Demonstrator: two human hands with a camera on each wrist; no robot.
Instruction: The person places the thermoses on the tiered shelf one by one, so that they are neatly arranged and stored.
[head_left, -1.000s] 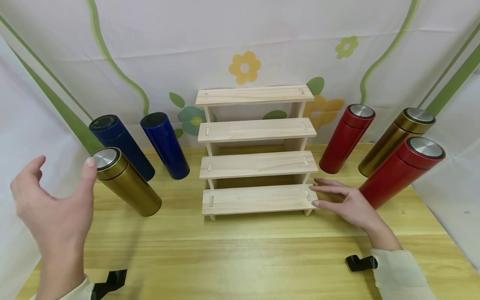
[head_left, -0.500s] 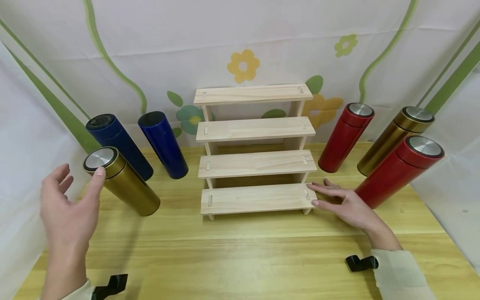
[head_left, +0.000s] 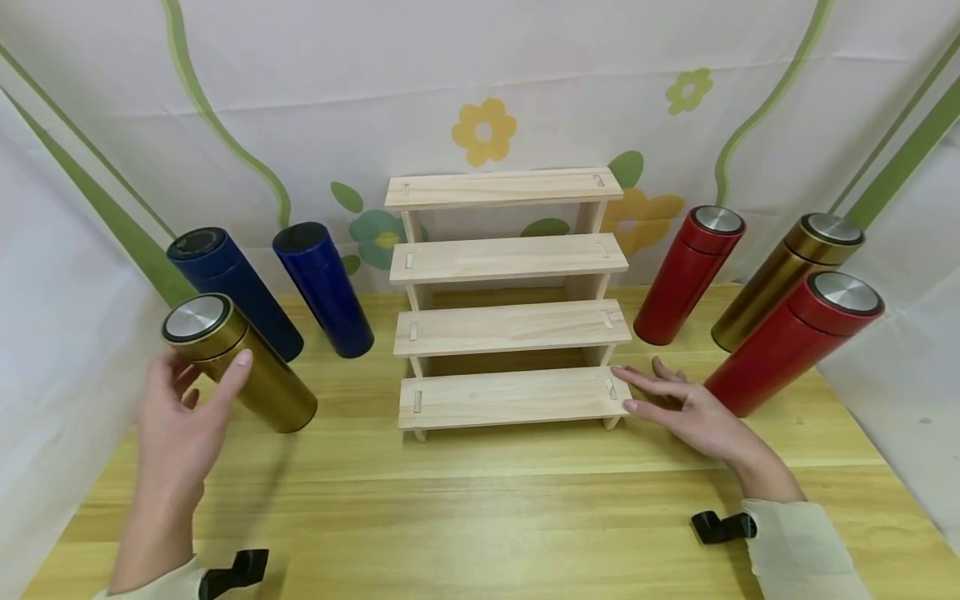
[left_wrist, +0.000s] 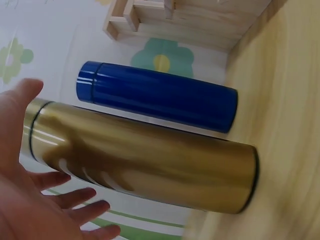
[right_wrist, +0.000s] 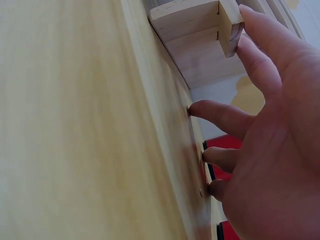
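Note:
My left hand is right at the upper part of a gold thermos flask with a silver-topped lid, thumb in front and fingers behind. In the left wrist view the hand's fingers are spread apart around the gold flask's lid end, and the flask stands on the table. Fingertips of my right hand touch the right end of the lowest step of a four-tier wooden shelf. In the right wrist view, thumb and forefinger rest against that plank's end, while the other fingers reach down toward the tabletop.
Two blue flasks, one dark and one brighter, stand behind the gold one. At right stand a slim red flask, another gold flask and a larger red flask. A flowered cloth hangs behind the table.
My left hand has moved right and inward, from beside the gold flask to around its upper part. My right hand stays at the shelf's end; the view has shifted slightly.

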